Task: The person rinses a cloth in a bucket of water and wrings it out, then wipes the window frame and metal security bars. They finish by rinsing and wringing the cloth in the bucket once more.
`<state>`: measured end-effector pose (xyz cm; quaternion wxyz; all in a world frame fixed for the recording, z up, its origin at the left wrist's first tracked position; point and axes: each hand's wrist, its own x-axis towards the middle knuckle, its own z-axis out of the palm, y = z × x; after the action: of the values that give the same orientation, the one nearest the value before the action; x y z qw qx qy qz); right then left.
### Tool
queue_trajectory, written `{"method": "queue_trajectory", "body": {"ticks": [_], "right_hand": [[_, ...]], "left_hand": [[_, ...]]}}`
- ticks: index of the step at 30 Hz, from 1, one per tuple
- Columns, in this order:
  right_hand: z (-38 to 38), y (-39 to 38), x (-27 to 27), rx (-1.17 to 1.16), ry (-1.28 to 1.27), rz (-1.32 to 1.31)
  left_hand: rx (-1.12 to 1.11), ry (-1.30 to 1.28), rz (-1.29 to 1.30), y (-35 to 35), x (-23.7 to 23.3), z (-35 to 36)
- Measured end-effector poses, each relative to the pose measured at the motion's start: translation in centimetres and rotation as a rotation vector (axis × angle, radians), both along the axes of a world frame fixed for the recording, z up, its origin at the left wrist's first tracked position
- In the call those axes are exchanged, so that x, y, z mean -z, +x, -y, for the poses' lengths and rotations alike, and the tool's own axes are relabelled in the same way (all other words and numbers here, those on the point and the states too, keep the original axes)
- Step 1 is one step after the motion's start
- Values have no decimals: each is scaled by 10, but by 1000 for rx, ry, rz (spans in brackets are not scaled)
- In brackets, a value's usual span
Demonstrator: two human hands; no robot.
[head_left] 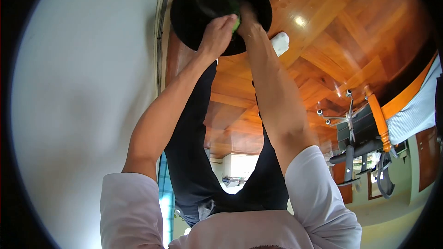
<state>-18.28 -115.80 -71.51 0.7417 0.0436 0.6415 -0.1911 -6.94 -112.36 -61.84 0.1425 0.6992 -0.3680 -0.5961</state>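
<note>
A wide, round black basin (pixel 187 16) lies on the wooden floor in front of my feet. My left hand (pixel 220 31) is over it, closed at the fingertips on a green thing (pixel 236 23), of which only a small part shows; its kind is too dark and covered to make out. Right beside it, my right hand (pixel 248 17) reaches down into the basin against the other side of the green thing. Shadow and blur hide the right fingers, so their grip does not show.
A white-socked foot (pixel 280 44) is by the basin's right edge. The pale wall (pixel 87 87) runs close along the left. On the right stand an office chair (pixel 350 120) with castors and an orange wooden piece of furniture (pixel 378 115) with light striped fabric.
</note>
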Motion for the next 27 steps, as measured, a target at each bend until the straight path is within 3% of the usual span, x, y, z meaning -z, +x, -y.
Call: {"method": "queue_trajectory", "body": {"ticks": [1, 2, 4, 5, 6, 8, 10, 12, 13, 15, 16, 18, 22, 24, 27], "right_hand": [[2, 7, -3, 188, 139, -12], [9, 11, -14, 182, 129, -15], [15, 16, -45, 199, 109, 17], [11, 20, -60, 194, 72, 63], [10, 19, -73, 187, 74, 61], [10, 16, -85, 251, -10, 239], [11, 7, -100, 177, -7, 204], [9, 3, -114, -192, -155, 132], [10, -2, -107, -191, -148, 130], [15, -12, -86, -660, -256, 107], [21, -9, -88, -655, -257, 105], [40, 3, -99, -586, 44, 74], [47, 4, -97, -681, 4, 214], [51, 2, -96, -561, 61, 422], [37, 3, -67, -384, 146, 440]], "left_hand": [[-186, 60, -47, 0, -4, -1], [-192, 50, -51, -4, 12, -3], [-472, -252, 376, -18, 44, 0], [-640, -65, 83, -17, 39, 10], [-647, -62, 83, -11, 32, 20], [-504, 139, -202, 3, 28, 39], [-570, 229, -174, 2, 30, 49], [-581, 194, -324, 1, 36, 48], [-582, 202, -324, 2, 38, 44], [-556, 98, -523, 5, 43, 35], [-551, 98, -524, 8, 44, 34], [-668, 134, -564, 14, 42, 31], [-693, 125, -700, 29, 32, 30], [-570, 126, -806, 34, 40, 31], [-571, 164, -783, 34, 41, 36]]}}
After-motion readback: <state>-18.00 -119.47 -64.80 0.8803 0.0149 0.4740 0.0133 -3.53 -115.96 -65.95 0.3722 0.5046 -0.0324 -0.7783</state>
